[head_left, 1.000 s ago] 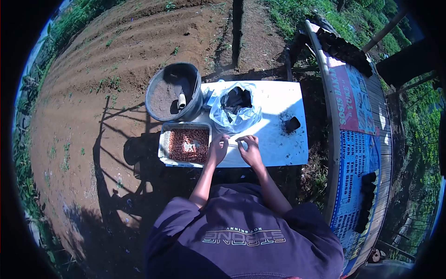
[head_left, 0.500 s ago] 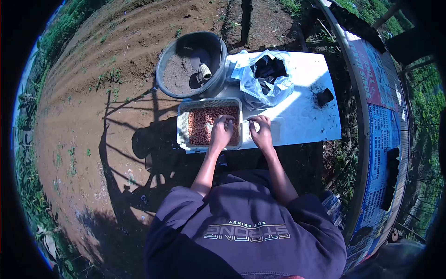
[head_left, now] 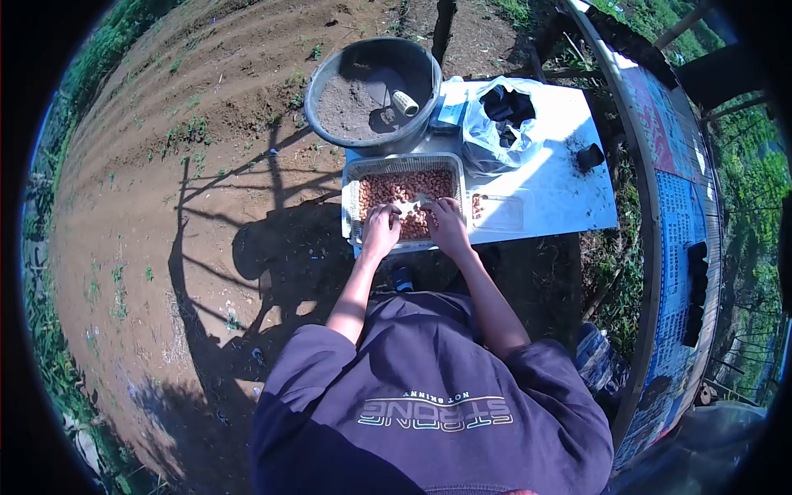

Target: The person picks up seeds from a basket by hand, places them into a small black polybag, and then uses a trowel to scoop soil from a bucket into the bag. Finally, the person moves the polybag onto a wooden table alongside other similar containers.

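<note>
A pale plastic basket (head_left: 353,206) filled with reddish-brown seeds (head_left: 396,183) rests at the left end of the white table (head_left: 569,202). Over its front part is my left hand (head_left: 382,228), fingers curled inward. My right hand (head_left: 446,224) reaches over the basket's right side, fingers bent toward the left one. Something small and whitish (head_left: 407,208) shows between the fingertips; which hand holds it is unclear. Beside the basket on the right lies a shallow clear tray (head_left: 503,214) with a few seeds at its left end.
Behind the basket stands a large dark tub (head_left: 346,132) of soil with a pale cup (head_left: 404,103) in it. A clear plastic bag (head_left: 483,148) of black items is right of it. A small black pot (head_left: 589,157) stands at the table's right; a wooden-edged wall runs beyond.
My right hand has moved left from the clear tray to over the basket, uncovering the tray. The whole table appears shifted right and up in the view.
</note>
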`<action>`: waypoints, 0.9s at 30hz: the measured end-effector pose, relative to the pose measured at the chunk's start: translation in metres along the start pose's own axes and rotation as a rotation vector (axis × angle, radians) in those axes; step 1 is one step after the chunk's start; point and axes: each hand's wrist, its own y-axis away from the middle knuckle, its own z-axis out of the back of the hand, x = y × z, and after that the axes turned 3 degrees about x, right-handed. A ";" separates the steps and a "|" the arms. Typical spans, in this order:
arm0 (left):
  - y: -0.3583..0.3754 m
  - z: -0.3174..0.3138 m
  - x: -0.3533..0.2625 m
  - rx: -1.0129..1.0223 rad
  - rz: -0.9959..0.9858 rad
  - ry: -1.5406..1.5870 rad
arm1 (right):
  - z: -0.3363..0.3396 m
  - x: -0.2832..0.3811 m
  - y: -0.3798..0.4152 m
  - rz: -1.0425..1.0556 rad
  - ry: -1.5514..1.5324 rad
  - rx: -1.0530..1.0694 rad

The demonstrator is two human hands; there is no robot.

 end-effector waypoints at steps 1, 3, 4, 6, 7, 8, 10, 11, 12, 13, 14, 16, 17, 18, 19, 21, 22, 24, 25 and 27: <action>0.001 -0.002 0.005 0.001 -0.037 -0.008 | -0.004 0.000 -0.002 -0.001 0.042 0.028; 0.002 -0.002 0.009 0.015 -0.042 -0.029 | -0.011 -0.006 -0.007 -0.018 0.158 0.097; 0.002 -0.001 0.007 0.020 -0.044 -0.039 | -0.016 -0.011 -0.010 -0.025 0.217 0.131; 0.003 -0.003 0.005 0.049 -0.029 -0.092 | -0.025 -0.019 -0.016 -0.042 0.301 0.192; 0.006 -0.006 0.007 0.024 -0.062 -0.103 | -0.027 -0.021 -0.018 -0.043 0.332 0.233; 0.008 -0.008 0.010 0.000 -0.095 -0.114 | -0.030 -0.024 -0.019 -0.044 0.364 0.273; 0.007 -0.004 0.007 0.048 -0.059 -0.113 | -0.031 -0.022 -0.022 -0.083 0.416 0.338; 0.006 -0.002 0.006 0.065 -0.042 -0.102 | -0.032 -0.022 -0.022 -0.103 0.439 0.349; 0.005 -0.001 0.005 0.083 -0.027 -0.090 | -0.032 -0.022 -0.023 -0.125 0.464 0.358; 0.003 -0.004 0.008 0.055 -0.059 -0.092 | -0.032 -0.022 -0.027 -0.148 0.515 0.442; 0.002 -0.005 0.009 0.059 -0.055 -0.102 | -0.031 -0.022 -0.026 -0.139 0.499 0.418; 0.001 -0.004 0.005 0.063 -0.044 -0.123 | -0.029 -0.025 -0.025 -0.116 0.469 0.371; 0.000 -0.005 0.004 0.069 -0.032 -0.138 | -0.031 -0.024 -0.023 -0.133 0.452 0.326; 0.001 -0.006 0.005 0.075 -0.030 -0.130 | -0.033 -0.028 -0.023 -0.129 0.461 0.333; 0.003 -0.007 0.007 0.081 -0.027 -0.124 | -0.035 -0.032 -0.024 -0.123 0.470 0.341; 0.000 -0.007 0.012 0.095 -0.012 -0.113 | -0.041 -0.032 -0.027 -0.100 0.487 0.285; 0.000 -0.008 0.014 0.108 0.001 -0.105 | -0.041 -0.032 -0.029 -0.101 0.479 0.284; 0.001 -0.007 0.015 0.109 0.002 -0.098 | -0.038 -0.030 -0.032 -0.108 0.465 0.282; 0.001 -0.005 0.013 0.097 -0.012 -0.098 | -0.037 -0.028 -0.032 -0.144 0.397 0.218; 0.000 -0.007 0.013 0.025 -0.052 -0.080 | -0.029 -0.025 -0.032 -0.158 0.320 0.185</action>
